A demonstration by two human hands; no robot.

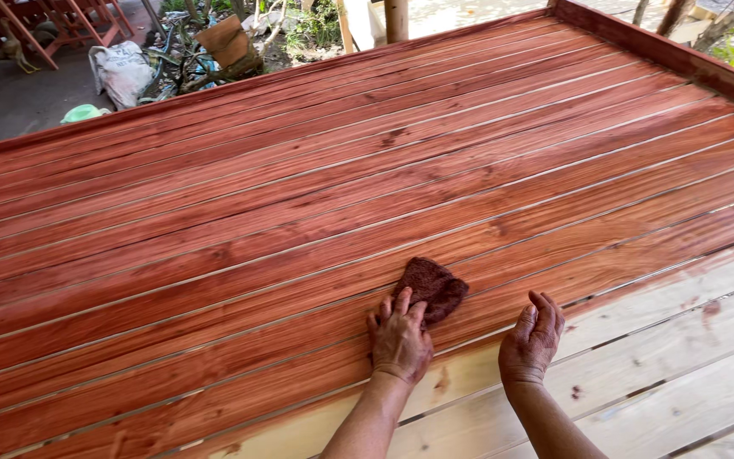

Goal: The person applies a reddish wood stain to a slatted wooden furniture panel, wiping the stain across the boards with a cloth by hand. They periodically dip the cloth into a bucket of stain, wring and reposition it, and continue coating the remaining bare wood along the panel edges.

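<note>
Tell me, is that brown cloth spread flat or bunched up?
Bunched up: the brown cloth sits as a crumpled wad under the left hand fingers, on the stained planks.
</note>
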